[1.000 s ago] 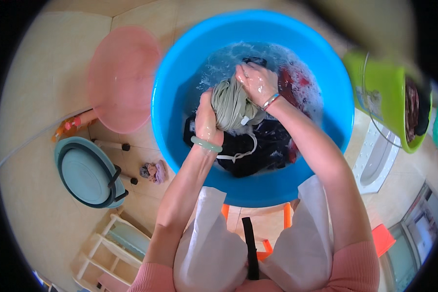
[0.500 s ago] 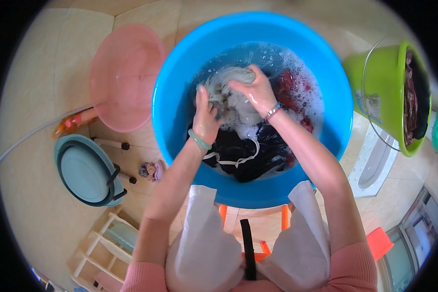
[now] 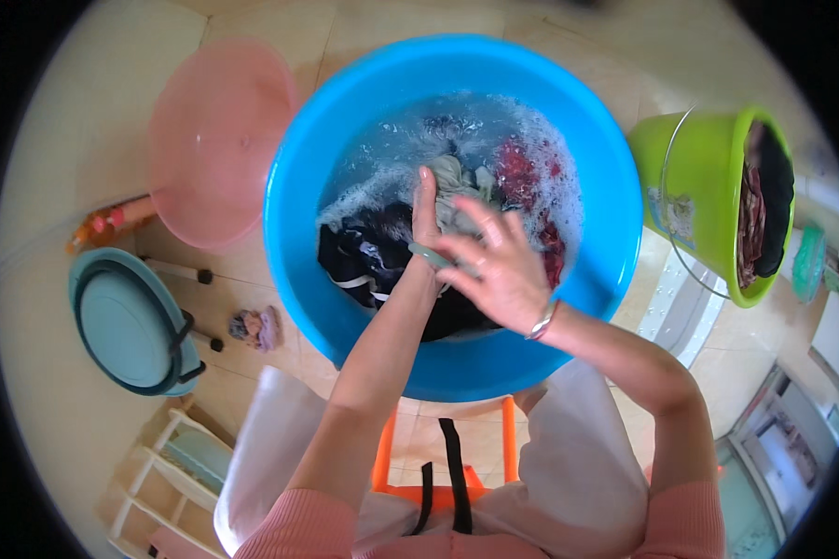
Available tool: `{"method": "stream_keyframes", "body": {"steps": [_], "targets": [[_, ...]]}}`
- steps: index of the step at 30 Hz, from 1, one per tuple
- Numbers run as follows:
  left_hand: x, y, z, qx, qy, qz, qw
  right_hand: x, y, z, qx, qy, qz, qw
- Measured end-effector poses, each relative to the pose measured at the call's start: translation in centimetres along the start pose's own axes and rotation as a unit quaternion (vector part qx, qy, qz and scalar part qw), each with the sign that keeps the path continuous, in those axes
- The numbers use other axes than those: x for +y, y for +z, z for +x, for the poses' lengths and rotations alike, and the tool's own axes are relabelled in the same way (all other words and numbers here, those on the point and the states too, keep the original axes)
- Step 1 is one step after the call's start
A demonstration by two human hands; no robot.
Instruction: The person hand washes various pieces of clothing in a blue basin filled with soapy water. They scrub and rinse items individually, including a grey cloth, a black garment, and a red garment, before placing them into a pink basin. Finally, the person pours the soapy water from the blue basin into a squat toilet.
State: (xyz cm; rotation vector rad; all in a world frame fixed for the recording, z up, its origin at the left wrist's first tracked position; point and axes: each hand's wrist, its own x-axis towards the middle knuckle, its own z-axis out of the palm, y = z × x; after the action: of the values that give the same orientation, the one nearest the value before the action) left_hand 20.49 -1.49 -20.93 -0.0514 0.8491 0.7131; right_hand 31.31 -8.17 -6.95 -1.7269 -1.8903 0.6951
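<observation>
A large blue basin (image 3: 298, 270) holds soapy water and soaking clothes. My left hand (image 3: 425, 212) is turned edge-on above the basin's middle, fingers stretched, beside a pale grey cloth (image 3: 452, 177). A light green bangle (image 3: 430, 255) circles my left wrist. Over that wrist is my right hand (image 3: 505, 275), fingers spread and slightly blurred, its fingertips at the bangle; whether they touch it I cannot tell. Black cloth with white trim (image 3: 368, 247) lies in the water by my left forearm. Dark red cloth (image 3: 522, 172) soaks among suds on the right.
A pink basin (image 3: 219, 140) leans at the left. Below it are folded teal basins (image 3: 130, 331) and a small scrunchie-like bundle (image 3: 254, 328). A green bucket (image 3: 690, 182) with dark clothes stands at the right, near a white floor fixture (image 3: 676, 307). An orange stool (image 3: 510, 438) is beneath me.
Both hands have let go of the pale grey cloth, which has sunk lower in the water. My right hand has moved down to my left wrist. The view has shifted slightly.
</observation>
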Motion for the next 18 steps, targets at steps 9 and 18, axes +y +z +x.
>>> {"method": "stream_keyframes", "body": {"steps": [9, 18], "targets": [[-4.2, -2.0, 0.4, 0.253, 0.082, 0.055, 0.962, 8.1, 9.7, 6.9, -0.068, 0.271, -0.073, 0.957], [-5.0, -3.2, -0.2, 0.204, 0.261, 0.680, 0.654, 3.1, 7.6, 1.5, 0.055, 0.070, -0.109, 0.990]]}}
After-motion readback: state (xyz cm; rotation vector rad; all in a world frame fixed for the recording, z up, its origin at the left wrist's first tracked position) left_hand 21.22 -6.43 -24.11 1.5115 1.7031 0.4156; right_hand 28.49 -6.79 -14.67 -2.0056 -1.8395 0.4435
